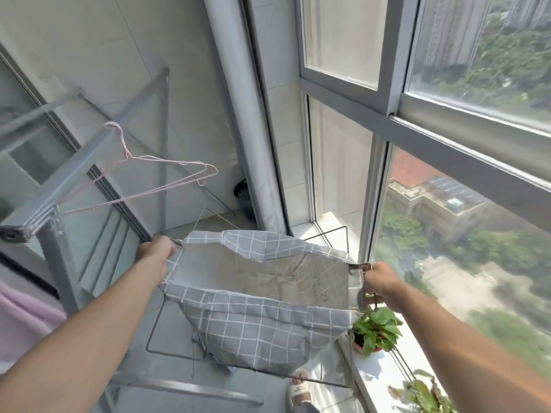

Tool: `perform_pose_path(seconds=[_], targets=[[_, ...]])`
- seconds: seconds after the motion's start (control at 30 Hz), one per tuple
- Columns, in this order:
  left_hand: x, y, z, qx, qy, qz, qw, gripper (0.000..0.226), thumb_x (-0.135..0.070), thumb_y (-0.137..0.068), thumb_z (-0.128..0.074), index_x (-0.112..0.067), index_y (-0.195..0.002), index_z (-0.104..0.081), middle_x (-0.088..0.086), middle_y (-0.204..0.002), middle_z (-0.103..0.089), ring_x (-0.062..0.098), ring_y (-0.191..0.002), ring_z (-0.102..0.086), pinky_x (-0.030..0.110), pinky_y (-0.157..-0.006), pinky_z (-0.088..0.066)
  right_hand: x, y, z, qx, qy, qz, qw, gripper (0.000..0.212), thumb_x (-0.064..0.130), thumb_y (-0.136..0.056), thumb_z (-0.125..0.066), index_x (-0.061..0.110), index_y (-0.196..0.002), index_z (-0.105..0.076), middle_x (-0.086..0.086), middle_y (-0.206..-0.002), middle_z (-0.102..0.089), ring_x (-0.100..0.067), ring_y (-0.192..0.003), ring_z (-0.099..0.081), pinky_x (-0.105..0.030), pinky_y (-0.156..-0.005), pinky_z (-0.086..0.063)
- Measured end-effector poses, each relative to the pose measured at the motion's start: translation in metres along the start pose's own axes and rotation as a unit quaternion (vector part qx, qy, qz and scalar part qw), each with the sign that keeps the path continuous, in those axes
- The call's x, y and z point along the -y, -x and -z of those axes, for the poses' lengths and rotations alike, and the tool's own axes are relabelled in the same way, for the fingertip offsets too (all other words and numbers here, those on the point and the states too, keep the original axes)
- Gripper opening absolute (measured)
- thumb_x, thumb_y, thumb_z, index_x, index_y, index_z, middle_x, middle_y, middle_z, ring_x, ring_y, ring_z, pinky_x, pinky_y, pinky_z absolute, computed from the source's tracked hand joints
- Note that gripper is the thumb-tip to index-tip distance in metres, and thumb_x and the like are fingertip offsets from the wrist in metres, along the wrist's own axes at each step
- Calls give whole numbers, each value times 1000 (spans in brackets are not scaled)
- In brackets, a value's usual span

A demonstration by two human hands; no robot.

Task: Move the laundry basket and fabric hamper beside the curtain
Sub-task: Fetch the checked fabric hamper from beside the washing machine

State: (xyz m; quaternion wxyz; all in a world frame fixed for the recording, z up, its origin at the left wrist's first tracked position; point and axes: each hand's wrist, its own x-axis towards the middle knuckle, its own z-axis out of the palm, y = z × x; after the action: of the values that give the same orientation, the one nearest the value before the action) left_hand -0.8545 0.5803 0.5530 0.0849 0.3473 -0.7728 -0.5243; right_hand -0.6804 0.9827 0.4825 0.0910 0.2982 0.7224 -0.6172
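Observation:
A grey checked fabric hamper on a thin wire frame hangs in the air in front of me, its mouth open and its silvery lining showing. My left hand grips its left top corner. My right hand grips its right top corner. A white gathered curtain stands in the corner ahead, just beyond the hamper. A dark slatted basket stands on the floor at the curtain's foot, partly hidden behind it.
A metal drying rack with pink wire hangers stands at the left. Potted green plants sit on the windowsill at the right, close to the hamper. Large windows fill the right side. A slippered foot shows below.

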Motion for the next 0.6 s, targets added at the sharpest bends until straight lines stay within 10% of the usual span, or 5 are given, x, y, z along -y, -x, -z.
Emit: perform_pose_path(seconds=[0.2,0.47,0.6], targets=[[-6,-41,-45,30,30,34,999,12,1,-69,-61,-4,-80,-59,12,-94,-60,22,-71,-55,24,-57,-41,25,-58,-5,-11,30,-12,999,19,-10,-86,-52,-14,-98,-66,-14,-66,-60,-34,-72,-63,-47,-70,-55],[-12,-130,-101,45,23,115,992,47,-4,-63,-65,3,-109,-67,19,-111,-69,37,-97,-68,53,-85,-57,77,-162,-41,-47,68,-14,996,17,-9,-86,-55,1,-87,-68,-13,-73,-62,-29,-61,-63,-34,-50,-55],[-15,-163,-110,55,38,138,988,45,-3,-64,-65,4,-108,-68,20,-112,-71,34,-94,-69,53,-82,-55,103,-208,-70,-48,77,3,996,13,-5,-90,-59,-4,-88,-71,-22,-78,-64,-35,-69,-63,-57,-66,-55]])
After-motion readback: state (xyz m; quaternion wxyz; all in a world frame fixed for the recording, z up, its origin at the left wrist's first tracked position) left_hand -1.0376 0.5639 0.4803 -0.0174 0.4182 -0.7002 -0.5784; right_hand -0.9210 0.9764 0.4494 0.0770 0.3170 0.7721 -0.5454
